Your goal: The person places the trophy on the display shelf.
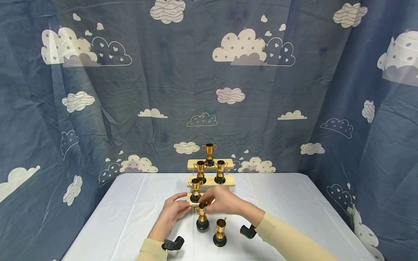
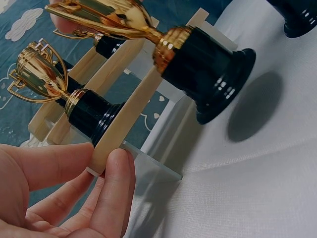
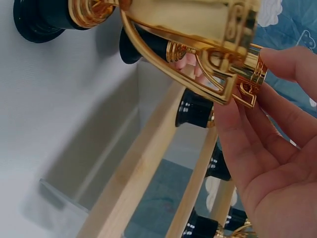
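My right hand (image 1: 225, 201) pinches a small gold trophy cup (image 1: 203, 218) with a black base near its rim. In the left wrist view this cup (image 2: 208, 69) is tilted, its base off the white tabletop with a shadow beside it. My left hand (image 1: 173, 214) grips the left end of the lowest wooden shelf (image 2: 126, 116) between thumb and fingers. On that shelf stands another trophy cup (image 1: 195, 190), just behind the held one. A further trophy cup (image 1: 220, 233) stands upright on the table, in front of the right hand.
The stepped stand has a middle shelf (image 1: 210, 181) with two trophy cups and a top shelf (image 1: 193, 164) with one trophy cup (image 1: 209, 154). Clear supports (image 2: 156, 161) hold the shelves. Behind the white table (image 1: 137, 203) hangs a blue cloud-patterned curtain (image 1: 183, 79).
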A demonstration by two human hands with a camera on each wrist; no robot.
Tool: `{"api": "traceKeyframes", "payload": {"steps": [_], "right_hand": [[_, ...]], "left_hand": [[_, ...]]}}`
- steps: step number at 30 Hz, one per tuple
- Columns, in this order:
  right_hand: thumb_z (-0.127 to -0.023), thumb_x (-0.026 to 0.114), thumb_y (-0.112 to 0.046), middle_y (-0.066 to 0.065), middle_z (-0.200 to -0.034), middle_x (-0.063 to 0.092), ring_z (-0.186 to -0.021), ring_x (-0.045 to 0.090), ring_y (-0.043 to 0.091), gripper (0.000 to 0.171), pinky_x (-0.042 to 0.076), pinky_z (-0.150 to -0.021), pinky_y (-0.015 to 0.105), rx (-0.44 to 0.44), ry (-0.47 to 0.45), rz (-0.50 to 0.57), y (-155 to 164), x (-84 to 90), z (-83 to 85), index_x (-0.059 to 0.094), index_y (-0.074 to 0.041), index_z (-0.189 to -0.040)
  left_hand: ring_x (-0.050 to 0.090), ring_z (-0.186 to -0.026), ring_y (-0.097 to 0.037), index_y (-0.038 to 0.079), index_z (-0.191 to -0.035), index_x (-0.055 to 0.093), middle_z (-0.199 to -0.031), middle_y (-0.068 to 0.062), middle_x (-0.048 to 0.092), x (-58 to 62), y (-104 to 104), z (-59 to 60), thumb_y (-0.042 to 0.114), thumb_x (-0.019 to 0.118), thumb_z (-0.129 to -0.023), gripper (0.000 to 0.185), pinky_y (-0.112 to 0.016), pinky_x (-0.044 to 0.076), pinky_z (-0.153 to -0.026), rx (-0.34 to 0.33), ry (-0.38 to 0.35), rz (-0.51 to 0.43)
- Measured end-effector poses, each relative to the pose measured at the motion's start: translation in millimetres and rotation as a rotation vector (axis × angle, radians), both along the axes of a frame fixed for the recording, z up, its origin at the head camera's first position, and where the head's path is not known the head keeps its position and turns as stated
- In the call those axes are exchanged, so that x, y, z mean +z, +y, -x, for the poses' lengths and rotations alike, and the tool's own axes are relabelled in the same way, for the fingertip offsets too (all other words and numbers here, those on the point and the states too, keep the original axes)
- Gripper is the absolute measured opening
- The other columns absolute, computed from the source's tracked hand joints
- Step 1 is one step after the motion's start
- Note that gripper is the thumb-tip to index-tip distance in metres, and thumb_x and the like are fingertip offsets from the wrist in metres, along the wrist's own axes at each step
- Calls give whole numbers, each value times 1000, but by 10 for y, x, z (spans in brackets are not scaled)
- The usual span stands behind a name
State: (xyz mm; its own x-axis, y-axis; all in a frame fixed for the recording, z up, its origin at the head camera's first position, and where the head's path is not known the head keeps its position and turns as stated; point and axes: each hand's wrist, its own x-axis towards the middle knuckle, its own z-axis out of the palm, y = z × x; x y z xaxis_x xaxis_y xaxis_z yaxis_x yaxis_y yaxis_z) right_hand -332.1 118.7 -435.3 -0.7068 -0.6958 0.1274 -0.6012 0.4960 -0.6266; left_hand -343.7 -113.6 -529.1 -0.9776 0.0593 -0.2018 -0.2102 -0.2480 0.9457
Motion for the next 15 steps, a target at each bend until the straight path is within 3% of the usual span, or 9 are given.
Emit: {"api": "traceKeyframes", "payload": {"steps": [8,15], "right_hand": [[-83,79,-17,-15,-100,70,-84,66,3,27,58,-70,21,-10,29,6,7,45,-27,78,-19,-110],[-84,79,-17,-14,-101,71,-85,67,6,26,59,-70,21,-10,41,33,25,87,-42,78,-16,-110]], "left_hand": [[70,-89,-21,-5,-140,51,-120,-26,61,-5,-9,-10,-9,66,-86,57,-38,60,-90,-8,18,-12],[69,-89,-20,-7,-141,48,-120,-24,61,3,-19,-19,-9,64,-86,58,-38,60,-89,-20,37,-34]]}}
